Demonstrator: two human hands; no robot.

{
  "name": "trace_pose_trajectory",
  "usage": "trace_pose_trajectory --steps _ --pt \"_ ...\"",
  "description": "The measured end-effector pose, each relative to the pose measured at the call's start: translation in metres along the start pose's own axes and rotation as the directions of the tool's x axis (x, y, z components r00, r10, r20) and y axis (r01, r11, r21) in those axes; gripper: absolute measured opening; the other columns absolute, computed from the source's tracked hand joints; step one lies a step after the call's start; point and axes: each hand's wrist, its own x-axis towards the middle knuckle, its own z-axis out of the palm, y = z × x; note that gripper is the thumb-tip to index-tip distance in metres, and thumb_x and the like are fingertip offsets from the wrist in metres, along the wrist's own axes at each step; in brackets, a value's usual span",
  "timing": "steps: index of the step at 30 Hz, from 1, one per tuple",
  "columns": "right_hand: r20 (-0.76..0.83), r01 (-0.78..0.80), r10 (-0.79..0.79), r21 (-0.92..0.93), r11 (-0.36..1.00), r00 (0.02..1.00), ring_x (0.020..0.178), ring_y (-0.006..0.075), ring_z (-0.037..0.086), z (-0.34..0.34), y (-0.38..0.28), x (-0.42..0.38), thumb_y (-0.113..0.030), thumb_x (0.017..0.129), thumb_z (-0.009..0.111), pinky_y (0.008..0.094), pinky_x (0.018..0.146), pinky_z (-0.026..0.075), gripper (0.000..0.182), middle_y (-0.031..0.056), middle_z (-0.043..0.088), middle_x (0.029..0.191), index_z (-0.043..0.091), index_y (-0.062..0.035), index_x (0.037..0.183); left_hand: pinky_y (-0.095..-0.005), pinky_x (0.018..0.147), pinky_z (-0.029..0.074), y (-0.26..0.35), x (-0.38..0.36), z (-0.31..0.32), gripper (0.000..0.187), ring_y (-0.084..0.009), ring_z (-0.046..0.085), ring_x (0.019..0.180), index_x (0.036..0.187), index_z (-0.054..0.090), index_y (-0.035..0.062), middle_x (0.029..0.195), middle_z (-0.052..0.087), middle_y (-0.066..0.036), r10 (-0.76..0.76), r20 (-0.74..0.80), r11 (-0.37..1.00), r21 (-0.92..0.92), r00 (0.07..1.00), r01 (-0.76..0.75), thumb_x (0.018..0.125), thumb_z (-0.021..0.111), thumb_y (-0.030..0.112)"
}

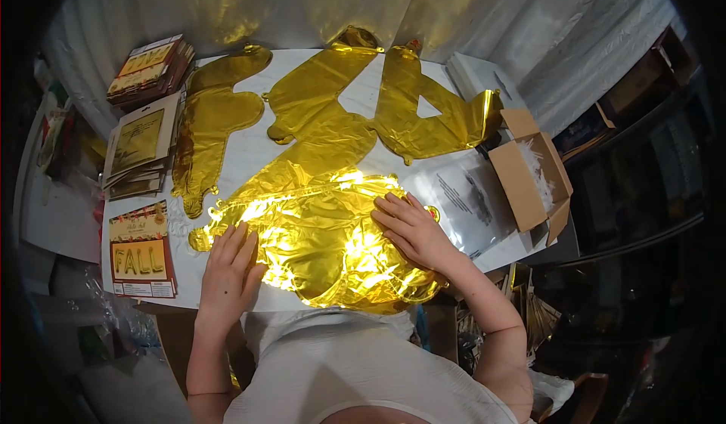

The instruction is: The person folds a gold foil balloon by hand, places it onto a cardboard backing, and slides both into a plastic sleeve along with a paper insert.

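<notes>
A crinkled, shiny gold foil balloon (325, 265) lies flat at the table's front edge, its exact shape hard to make out. My left hand (229, 273) rests on its left end with the fingers stretched out. On its upper right part lies my right hand (414, 231), fingers spread and flat. Behind it, a long gold foil balloon (318, 103) stretches toward the back and partly meets the front one. An F-shaped gold foil balloon (208, 114) lies at the left, and an A-shaped gold foil balloon (408, 114) at the back right. All look flat, without air.
Card packets (151, 69) are stacked at the back left, with more packets (140, 148) in front. A printed "FALL" package (141, 254) lies at the left front. On the right are clear plastic bags (465, 201) and an open cardboard box (522, 178) holding white strips. White curtains hang behind.
</notes>
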Motion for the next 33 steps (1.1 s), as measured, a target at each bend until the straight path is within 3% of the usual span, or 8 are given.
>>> trace_pose_trajectory --steps 10,33 --pt "-0.004 0.012 -0.012 0.024 1.000 1.000 0.151 0.0378 0.047 0.003 0.005 -0.001 -0.016 0.103 0.068 0.0563 0.126 0.034 0.048 0.0135 0.053 0.161 0.061 -0.0115 0.150 -0.0506 0.128 0.032 -0.010 -0.001 0.000 0.058 -0.0427 0.045 0.150 0.150 0.058 0.0013 0.163 0.048 -0.021 -0.022 -0.040 1.000 -0.014 0.999 0.021 0.096 0.072 0.014" --pt "-0.044 0.026 -0.025 0.022 0.999 0.999 0.152 0.0409 0.046 0.009 0.006 -0.003 -0.014 0.102 0.068 0.0533 0.125 0.036 0.050 0.0153 0.051 0.162 0.059 -0.0104 0.151 -0.0512 0.127 0.032 -0.019 -0.005 0.005 0.060 -0.0416 0.046 0.149 0.153 0.055 0.0023 0.163 0.049 -0.019 -0.019 -0.097 1.000 0.000 0.995 0.019 0.097 0.073 0.012"
